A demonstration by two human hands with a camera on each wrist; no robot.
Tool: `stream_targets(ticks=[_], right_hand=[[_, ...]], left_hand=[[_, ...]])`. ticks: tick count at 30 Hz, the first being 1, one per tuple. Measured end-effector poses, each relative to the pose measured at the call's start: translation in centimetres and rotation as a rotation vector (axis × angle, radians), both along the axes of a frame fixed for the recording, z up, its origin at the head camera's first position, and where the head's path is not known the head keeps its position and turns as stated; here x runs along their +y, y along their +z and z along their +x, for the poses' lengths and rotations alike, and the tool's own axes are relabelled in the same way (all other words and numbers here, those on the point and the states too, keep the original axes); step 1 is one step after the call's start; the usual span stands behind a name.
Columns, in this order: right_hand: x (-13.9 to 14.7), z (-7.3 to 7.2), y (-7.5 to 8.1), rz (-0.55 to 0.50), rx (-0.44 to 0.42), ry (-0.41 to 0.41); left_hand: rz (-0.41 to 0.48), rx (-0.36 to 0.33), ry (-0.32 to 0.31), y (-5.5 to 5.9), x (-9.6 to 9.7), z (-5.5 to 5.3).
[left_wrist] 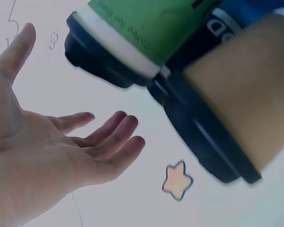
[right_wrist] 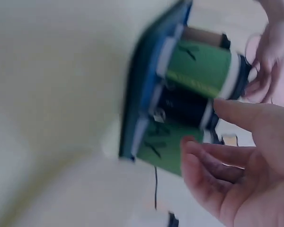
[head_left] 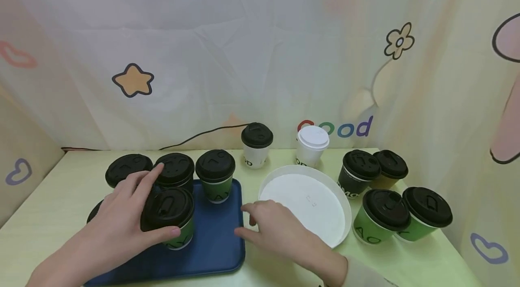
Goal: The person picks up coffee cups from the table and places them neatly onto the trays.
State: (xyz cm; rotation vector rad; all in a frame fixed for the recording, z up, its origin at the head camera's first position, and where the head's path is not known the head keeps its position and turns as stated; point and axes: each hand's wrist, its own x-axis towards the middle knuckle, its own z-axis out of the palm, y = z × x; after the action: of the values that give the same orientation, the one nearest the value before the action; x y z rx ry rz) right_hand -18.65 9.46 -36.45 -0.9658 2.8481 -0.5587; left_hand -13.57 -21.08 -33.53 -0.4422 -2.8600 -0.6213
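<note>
1. Front green cup (head_left: 175, 215) is standing upright on the blue tray (head_left: 219, 246), just right of the left grip (head_left: 123, 212).
2. That nearer grip is hovering, thumb and fingers apart.
3. Right grip (head_left: 274, 224) is hanging apart too.

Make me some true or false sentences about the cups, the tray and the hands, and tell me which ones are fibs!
1. The tray is dark blue. True.
2. Every cup has a black lid. False: one white-lidded cup stands behind the round white plate.
3. The right hand holds nothing. True.
4. The white plate is full of cups. False: no cup stands in it.
5. The left hand is nearer to the tray than to the white plate. True.
</note>
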Motion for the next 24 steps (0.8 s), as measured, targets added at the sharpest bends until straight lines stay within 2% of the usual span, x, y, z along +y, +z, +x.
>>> stream_targets(ticks=[4,8,11,18,24], right_hand=[[1.0,-1.6,1.6,-0.123,0.07,-0.07],[2.0,-3.2,2.7,-0.228,0.141,-0.111],[2.5,-4.4,3.0,-0.274,0.152,-0.131],[2.6,-6.5,2.9,-0.289,0.137,-0.185],[2.6,-7.5,3.2,-0.266,0.1,-0.232]], left_hand=[[0.019,-0.021,0.044,0.2,-1.7,0.5],[-0.025,-0.052,0.088,-0.1,-4.2,0.8],[-0.068,-0.074,0.116,-0.5,-6.3,0.6],[-0.103,-0.181,0.139,-2.2,-9.9,0.3],[-0.098,-0.344,0.107,-3.8,-12.0,-0.3]])
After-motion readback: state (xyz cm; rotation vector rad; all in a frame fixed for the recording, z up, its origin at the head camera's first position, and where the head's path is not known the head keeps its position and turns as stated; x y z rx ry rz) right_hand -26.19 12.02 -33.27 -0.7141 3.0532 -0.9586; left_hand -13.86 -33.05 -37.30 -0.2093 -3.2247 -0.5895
